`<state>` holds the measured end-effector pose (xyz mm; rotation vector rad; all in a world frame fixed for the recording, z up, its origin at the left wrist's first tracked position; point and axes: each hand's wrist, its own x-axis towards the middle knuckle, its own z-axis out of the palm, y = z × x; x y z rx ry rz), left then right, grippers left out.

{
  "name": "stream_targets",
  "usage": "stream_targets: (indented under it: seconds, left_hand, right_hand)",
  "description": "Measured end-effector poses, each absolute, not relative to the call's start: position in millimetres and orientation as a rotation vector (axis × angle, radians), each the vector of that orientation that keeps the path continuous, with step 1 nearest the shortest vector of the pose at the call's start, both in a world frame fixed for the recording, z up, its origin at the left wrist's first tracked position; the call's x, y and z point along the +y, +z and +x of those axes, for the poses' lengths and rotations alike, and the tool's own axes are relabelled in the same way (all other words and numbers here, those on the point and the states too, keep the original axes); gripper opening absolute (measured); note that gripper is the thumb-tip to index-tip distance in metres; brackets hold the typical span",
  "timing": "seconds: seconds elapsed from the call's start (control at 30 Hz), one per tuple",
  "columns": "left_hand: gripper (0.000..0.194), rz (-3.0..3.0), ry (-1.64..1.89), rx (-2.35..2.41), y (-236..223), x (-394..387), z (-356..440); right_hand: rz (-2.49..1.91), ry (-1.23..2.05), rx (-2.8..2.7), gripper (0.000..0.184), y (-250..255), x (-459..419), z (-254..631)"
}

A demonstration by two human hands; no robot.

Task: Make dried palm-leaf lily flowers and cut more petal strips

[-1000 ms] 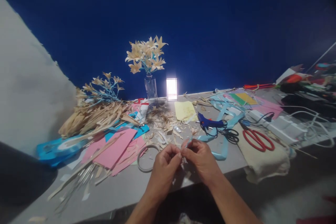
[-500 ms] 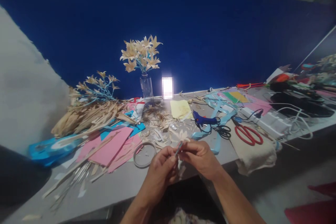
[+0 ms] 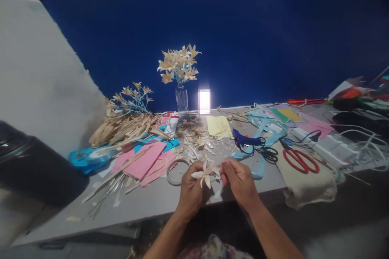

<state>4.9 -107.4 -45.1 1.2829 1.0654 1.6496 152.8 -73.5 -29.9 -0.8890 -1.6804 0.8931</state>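
Pale flower (image 3: 206,173) is in L hand (image 3: 191,184), over the front part of the tbl (image 3: 158,214), petals spread & facing up twd the wearer. L hand grasps it w/ fingers curled behind the bloom. R hand (image 3: 238,180) just beside, fingers bent in, tips drawn close tog. near the flower's R side; can't tell if anything is pinched there. Main container: clear vase (image 3: 181,101), upright at back of tbl near the blue wall (image 3: 243,40); holds a bunch of cream blooms (image 3: 179,64) on blue stems, heads well above the rim. Can't tell if there's water in it. 2nd bunch, smaller blooms (image 3: 133,97), also blue-stemmed, is in no vase: lies on/behind the heap of dried husks (image 3: 124,129), L of the vase. Ring-shaped roll (image 3: 168,173) flat on tbl, just L of L hand, tbl top visible thru its middle. Pink sheets (image 3: 148,160) farther L, husk strips across them. R side: blue glue gun (image 3: 247,141), black scissors (image 3: 269,154) near it; red-handled scissors (image 3: 291,161) rest on a folded cloth (image 3: 306,190) at tbl edge.
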Motion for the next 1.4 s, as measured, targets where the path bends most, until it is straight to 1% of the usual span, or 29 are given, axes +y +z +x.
stream_targets:
  seconds: [0.1,0.13,0.2,0.27,0.4,0.47,0.53,0.63,0.67,0.77,0.93,1.03,1.13,1.3,1.33,1.4]
  left_hand:
    - [0.017,1.279,1.64,1.019,-47,-107,3]
    - [0.018,1.288,1.638,1.017,-47,-106,2]
    - [0.02,1.309,1.642,1.032,-47,-106,0]
    - [0.018,1.321,1.651,1.065,-49,-105,-1]
    - [0.014,1.307,1.658,1.099,-55,-104,-1]
    - [0.013,1.321,1.664,1.108,-58,-104,-1]
    - [0.011,1.34,1.67,1.116,-59,-104,-1]
    - [0.009,1.364,1.66,1.119,-59,-104,-1]
    - [0.01,1.373,1.648,1.127,-59,-105,-1]
    - [0.015,1.366,1.585,1.173,-56,-107,1]
    - [0.02,1.255,1.474,1.119,-52,-110,3]
    - [0.027,1.08,1.351,0.927,-51,-109,2]
    - [0.032,0.897,1.324,0.895,-46,-110,0]
    - [0.037,0.922,1.434,1.013,-28,-117,2]
    - [0.037,0.962,1.439,1.049,-26,-118,2]
    - [0.035,1.021,1.451,1.146,-25,-119,1]
  right_hand:
    - [-0.856,0.866,-1.679,0.02,-27,-74,149]
    - [-0.846,0.856,-1.672,0.015,-27,-74,149]
    - [-0.844,0.837,-1.674,0.012,-25,-76,149]
    - [-0.877,0.812,-1.681,0.017,-25,-77,150]
    - [-0.944,0.676,-1.652,0.044,-27,-78,151]
    - [-0.926,0.633,-1.638,0.048,-31,-78,150]
    - [-0.892,0.664,-1.645,0.044,-34,-78,148]
    - [-0.846,0.779,-1.644,0.02,-36,-79,147]
    - [-0.822,0.817,-1.653,0.015,-36,-79,147]
    - [-0.745,0.89,-1.715,0.012,-33,-79,147]
    - [-0.727,0.968,-1.653,0.033,-30,-79,145]
    - [-0.732,1.198,-1.509,0.038,-29,-80,144]
    - [-0.711,1.351,-1.363,0.038,-26,-80,144]
    - [-0.77,1.147,-1.457,0.033,-23,-81,142]
    - [-0.789,1.129,-1.452,0.032,-22,-82,140]
    - [-0.783,1.196,-1.39,0.033,-20,-84,137]
